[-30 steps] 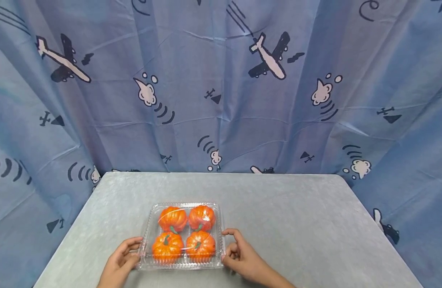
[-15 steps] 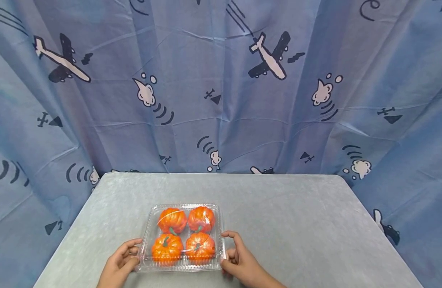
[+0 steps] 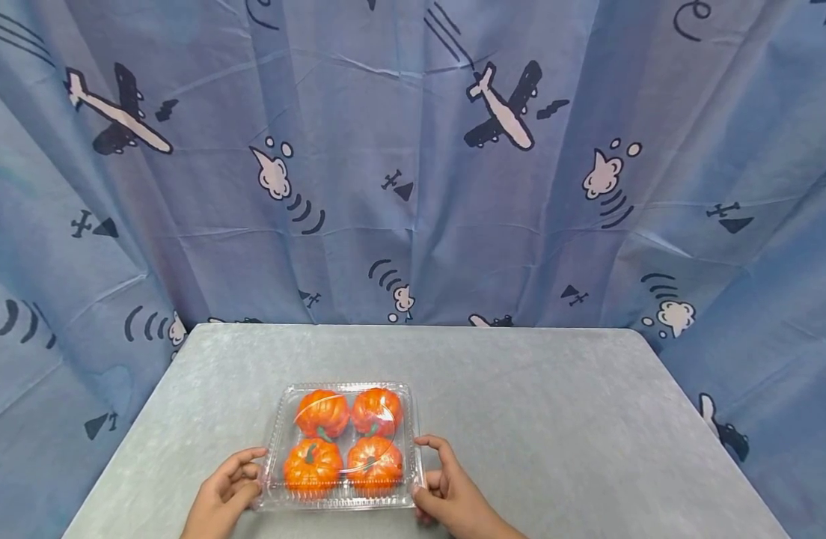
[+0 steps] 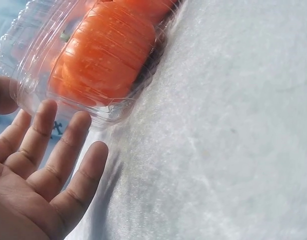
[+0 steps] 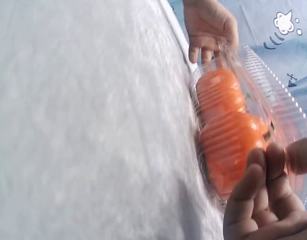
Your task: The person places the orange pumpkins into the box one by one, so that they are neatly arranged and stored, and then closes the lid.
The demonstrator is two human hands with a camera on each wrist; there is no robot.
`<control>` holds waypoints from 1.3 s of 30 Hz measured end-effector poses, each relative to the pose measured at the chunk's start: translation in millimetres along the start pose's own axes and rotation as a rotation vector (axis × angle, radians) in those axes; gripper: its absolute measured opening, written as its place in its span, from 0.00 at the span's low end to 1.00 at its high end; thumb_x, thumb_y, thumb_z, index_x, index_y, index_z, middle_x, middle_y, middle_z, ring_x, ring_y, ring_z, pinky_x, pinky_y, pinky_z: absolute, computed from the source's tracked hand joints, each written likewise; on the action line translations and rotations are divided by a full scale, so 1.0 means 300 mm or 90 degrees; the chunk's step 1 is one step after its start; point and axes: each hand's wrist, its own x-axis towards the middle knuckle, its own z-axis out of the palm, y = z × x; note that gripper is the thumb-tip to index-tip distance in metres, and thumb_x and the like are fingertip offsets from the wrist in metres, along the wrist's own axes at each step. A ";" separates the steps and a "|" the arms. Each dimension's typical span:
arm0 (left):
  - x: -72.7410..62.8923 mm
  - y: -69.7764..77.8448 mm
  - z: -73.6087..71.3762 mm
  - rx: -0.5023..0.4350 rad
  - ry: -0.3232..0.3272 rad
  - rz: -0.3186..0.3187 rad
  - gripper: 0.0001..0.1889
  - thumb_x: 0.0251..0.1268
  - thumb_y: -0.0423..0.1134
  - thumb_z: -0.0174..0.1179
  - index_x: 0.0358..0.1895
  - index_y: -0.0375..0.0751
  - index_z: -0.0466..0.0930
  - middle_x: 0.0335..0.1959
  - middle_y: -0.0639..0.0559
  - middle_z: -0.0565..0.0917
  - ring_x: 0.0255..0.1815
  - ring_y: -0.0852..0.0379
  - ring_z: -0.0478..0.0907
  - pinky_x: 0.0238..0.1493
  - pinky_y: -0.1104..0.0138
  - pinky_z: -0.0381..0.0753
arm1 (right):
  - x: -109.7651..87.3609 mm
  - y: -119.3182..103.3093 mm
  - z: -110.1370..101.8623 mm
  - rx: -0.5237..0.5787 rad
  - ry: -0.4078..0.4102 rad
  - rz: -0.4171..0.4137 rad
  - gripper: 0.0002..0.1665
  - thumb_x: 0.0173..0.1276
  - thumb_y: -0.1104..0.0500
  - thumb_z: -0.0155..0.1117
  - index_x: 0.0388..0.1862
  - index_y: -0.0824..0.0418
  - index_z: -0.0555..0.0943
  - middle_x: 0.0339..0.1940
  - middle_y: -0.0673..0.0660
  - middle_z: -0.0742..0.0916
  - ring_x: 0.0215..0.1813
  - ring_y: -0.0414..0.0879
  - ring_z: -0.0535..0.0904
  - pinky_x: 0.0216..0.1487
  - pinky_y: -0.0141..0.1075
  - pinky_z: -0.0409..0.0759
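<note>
A clear plastic clamshell box point(image 3: 347, 503) lies on the table at the lower middle of the head view, its lid closed. Several small orange pumpkins point(image 3: 312, 463) with green stems show through it, two rows deep. At the box's left edge, near its front corner, my left hand point(image 3: 226, 488) holds the rim with thumb and fingertips; in the left wrist view its other fingers point(image 4: 68, 150) are fairly straight. My right hand point(image 3: 453, 490) grips the right edge, with the index finger bent against the side and the thumb at the front corner. Its lower fingers are partly hidden.
The grey-white table point(image 3: 554, 419) extends behind the box and to both sides. A blue curtain point(image 3: 359, 150) printed with airplanes and clouds hangs behind the table and down both sides.
The box has shifted very slightly toward me. My right hand has come a little nearer and its forearm has swung left; my left hand stays nearly in place at the edge.
</note>
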 end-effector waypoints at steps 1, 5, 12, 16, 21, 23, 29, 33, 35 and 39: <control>0.000 0.001 0.001 0.000 0.000 0.000 0.21 0.64 0.26 0.51 0.61 0.32 0.70 0.36 0.47 0.81 0.30 0.58 0.80 0.27 0.65 0.80 | 0.000 -0.001 0.001 0.004 0.003 -0.002 0.40 0.69 0.65 0.56 0.72 0.59 0.46 0.23 0.50 0.80 0.23 0.35 0.75 0.28 0.26 0.76; 0.000 0.004 0.004 -0.001 -0.001 0.002 0.21 0.64 0.26 0.51 0.61 0.32 0.70 0.36 0.47 0.81 0.30 0.59 0.80 0.27 0.65 0.81 | -0.002 -0.010 0.007 0.022 0.015 -0.004 0.42 0.67 0.67 0.57 0.72 0.62 0.45 0.22 0.49 0.79 0.23 0.34 0.74 0.27 0.25 0.74; -0.004 0.006 0.008 -0.002 0.001 0.005 0.21 0.64 0.25 0.51 0.61 0.31 0.70 0.36 0.47 0.80 0.29 0.59 0.80 0.27 0.65 0.81 | -0.006 -0.011 0.013 0.039 0.027 0.018 0.42 0.66 0.68 0.56 0.72 0.63 0.45 0.22 0.47 0.80 0.21 0.33 0.72 0.25 0.25 0.70; -0.007 0.004 0.013 -0.001 -0.004 0.020 0.21 0.64 0.25 0.50 0.61 0.30 0.69 0.31 0.50 0.78 0.25 0.61 0.76 0.26 0.66 0.81 | -0.010 -0.011 0.012 0.039 0.025 0.017 0.42 0.67 0.68 0.56 0.72 0.62 0.45 0.22 0.47 0.80 0.21 0.34 0.73 0.25 0.24 0.70; -0.014 -0.003 0.013 -0.009 -0.021 0.064 0.20 0.67 0.25 0.49 0.61 0.28 0.68 0.24 0.52 0.74 0.21 0.61 0.71 0.24 0.67 0.78 | -0.016 -0.019 0.014 0.038 0.026 0.008 0.41 0.67 0.69 0.54 0.72 0.62 0.44 0.22 0.47 0.78 0.24 0.34 0.75 0.31 0.25 0.77; -0.016 -0.005 0.012 -0.017 -0.027 0.077 0.19 0.68 0.26 0.50 0.61 0.27 0.67 0.24 0.52 0.75 0.21 0.61 0.71 0.23 0.67 0.77 | -0.017 -0.023 0.018 0.039 0.031 0.017 0.41 0.67 0.69 0.54 0.73 0.61 0.44 0.21 0.46 0.77 0.25 0.34 0.76 0.34 0.26 0.79; -0.016 -0.013 0.005 -0.030 -0.030 0.102 0.19 0.68 0.26 0.50 0.61 0.26 0.67 0.24 0.53 0.75 0.21 0.61 0.72 0.23 0.67 0.77 | -0.013 -0.032 0.030 0.021 0.051 0.049 0.42 0.66 0.68 0.55 0.74 0.57 0.47 0.20 0.48 0.77 0.25 0.36 0.78 0.35 0.28 0.81; -0.016 -0.017 0.002 -0.033 -0.028 0.108 0.19 0.67 0.25 0.50 0.61 0.25 0.67 0.24 0.53 0.76 0.21 0.60 0.72 0.23 0.67 0.78 | -0.011 -0.034 0.020 -0.022 0.054 0.050 0.42 0.66 0.66 0.58 0.73 0.57 0.50 0.22 0.51 0.82 0.26 0.37 0.80 0.32 0.28 0.81; -0.015 -0.018 0.000 -0.032 -0.029 0.103 0.19 0.67 0.25 0.50 0.61 0.26 0.67 0.24 0.53 0.76 0.21 0.60 0.72 0.24 0.66 0.78 | -0.011 -0.035 0.008 -0.048 0.051 0.048 0.41 0.66 0.64 0.60 0.73 0.56 0.52 0.23 0.52 0.84 0.24 0.36 0.78 0.29 0.27 0.78; -0.010 -0.025 -0.008 -0.032 -0.052 0.078 0.19 0.68 0.28 0.52 0.61 0.29 0.67 0.24 0.53 0.76 0.21 0.59 0.72 0.24 0.65 0.79 | -0.013 -0.035 -0.030 -0.100 0.024 0.026 0.40 0.67 0.61 0.62 0.73 0.55 0.55 0.27 0.52 0.84 0.22 0.34 0.73 0.26 0.28 0.76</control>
